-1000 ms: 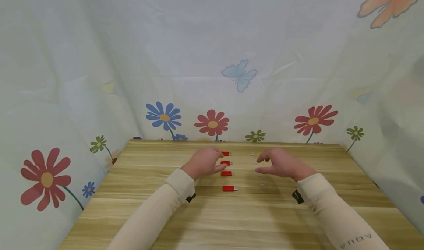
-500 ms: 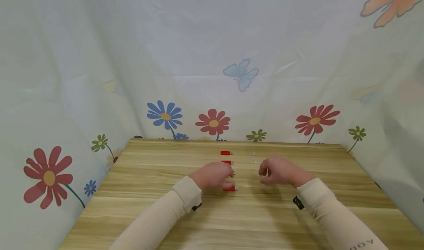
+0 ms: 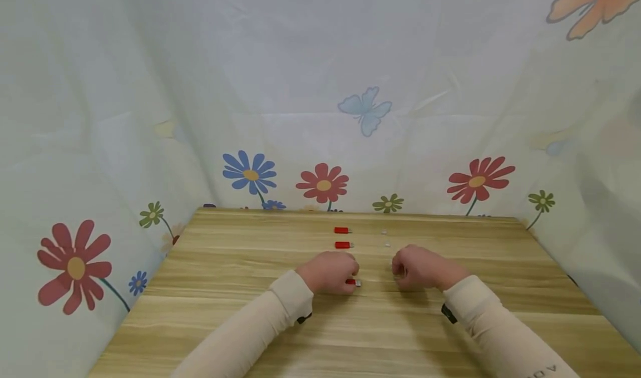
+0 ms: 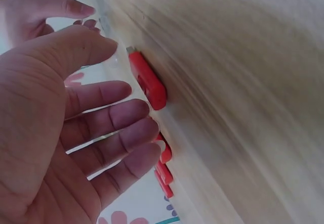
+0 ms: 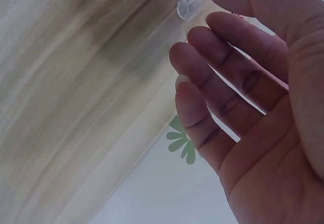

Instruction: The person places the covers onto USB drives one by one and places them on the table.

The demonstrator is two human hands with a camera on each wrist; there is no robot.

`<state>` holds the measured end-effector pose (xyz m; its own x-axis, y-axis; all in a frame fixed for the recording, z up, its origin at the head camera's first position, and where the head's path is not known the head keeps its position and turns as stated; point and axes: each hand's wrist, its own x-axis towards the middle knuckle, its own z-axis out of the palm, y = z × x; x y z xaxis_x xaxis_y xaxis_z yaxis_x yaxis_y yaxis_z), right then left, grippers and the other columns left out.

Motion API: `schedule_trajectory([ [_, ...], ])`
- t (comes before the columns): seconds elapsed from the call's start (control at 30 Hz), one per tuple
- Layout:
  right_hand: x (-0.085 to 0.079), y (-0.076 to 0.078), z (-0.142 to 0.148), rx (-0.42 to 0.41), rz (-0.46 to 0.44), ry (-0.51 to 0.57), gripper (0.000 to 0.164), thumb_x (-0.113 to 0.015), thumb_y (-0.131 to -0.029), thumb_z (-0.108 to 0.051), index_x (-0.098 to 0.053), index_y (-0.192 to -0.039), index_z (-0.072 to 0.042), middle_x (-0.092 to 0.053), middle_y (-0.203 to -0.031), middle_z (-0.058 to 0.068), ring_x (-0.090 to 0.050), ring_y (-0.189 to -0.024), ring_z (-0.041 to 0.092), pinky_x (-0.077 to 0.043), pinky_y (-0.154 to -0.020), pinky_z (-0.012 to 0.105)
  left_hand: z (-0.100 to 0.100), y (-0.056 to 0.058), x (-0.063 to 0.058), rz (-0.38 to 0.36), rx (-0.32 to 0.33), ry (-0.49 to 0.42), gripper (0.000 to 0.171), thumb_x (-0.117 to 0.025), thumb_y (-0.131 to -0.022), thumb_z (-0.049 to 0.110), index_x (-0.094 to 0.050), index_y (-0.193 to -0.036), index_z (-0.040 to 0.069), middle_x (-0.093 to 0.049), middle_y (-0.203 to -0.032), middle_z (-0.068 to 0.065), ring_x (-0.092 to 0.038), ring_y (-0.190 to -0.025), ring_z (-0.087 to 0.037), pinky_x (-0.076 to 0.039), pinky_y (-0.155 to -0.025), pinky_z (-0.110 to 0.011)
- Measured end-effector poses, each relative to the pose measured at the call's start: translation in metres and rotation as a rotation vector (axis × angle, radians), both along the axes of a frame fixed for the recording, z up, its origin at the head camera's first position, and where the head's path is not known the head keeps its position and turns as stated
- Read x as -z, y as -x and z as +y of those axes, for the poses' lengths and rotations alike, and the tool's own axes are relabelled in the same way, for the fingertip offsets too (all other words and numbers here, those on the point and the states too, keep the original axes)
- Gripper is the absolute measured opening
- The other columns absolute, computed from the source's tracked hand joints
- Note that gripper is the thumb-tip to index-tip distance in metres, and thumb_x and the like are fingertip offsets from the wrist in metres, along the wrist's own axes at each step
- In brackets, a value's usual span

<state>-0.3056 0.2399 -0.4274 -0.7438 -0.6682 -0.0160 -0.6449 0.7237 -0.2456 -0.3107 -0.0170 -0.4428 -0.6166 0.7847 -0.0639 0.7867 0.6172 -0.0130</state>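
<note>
My left hand hovers over the nearest red USB stick, with relaxed fingers and nothing held. In the left wrist view that red stick lies on the wood just beyond the thumb and index fingertip. Another stick in the row is covered by the hand in the head view. To the right, my right hand hangs low over the table, its fingers loosely bent. A small clear plastic cap lies close to its thumb and index tips in the right wrist view, apparently untouched.
Two more red USB sticks lie farther back in the row. Clear caps stand across from them on the right. The wooden table ends at a flower-printed curtain behind and at the sides.
The left hand has come from the back sticks toward the nearest one, moving nearer and slightly right. The right hand has also come nearer, toward the front cap. Sticks and caps appear unmoved.
</note>
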Motion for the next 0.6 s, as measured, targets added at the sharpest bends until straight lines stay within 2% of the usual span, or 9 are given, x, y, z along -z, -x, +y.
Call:
schedule_trajectory([
  [0.23,0.0030,0.0009,-0.0042,0.006,0.038,-0.046,0.014,-0.077,-0.076,-0.007,-0.065,-0.071,-0.013,-0.051,-0.067,-0.008,-0.042,-0.062,0.006,-0.038,-0.060,0.025,0.0033,-0.0043,0.0004,0.030,-0.023,0.045,0.027,-0.069,-0.096,0.031,-0.056,-0.075,0.019,-0.050,-0.073,0.007,-0.045,-0.065,-0.008,-0.037,-0.058,-0.021],
  [0.6,0.0093,0.0025,-0.0054,0.023,0.058,-0.061,0.011,-0.076,-0.073,-0.006,-0.067,-0.072,-0.013,-0.057,-0.067,-0.007,-0.046,-0.063,0.006,-0.041,-0.060,0.024,0.0077,-0.0002,0.0065,0.064,-0.032,0.067,0.026,-0.072,-0.094,0.031,-0.057,-0.075,0.020,-0.054,-0.073,0.008,-0.049,-0.066,-0.008,-0.043,-0.060,-0.023],
])
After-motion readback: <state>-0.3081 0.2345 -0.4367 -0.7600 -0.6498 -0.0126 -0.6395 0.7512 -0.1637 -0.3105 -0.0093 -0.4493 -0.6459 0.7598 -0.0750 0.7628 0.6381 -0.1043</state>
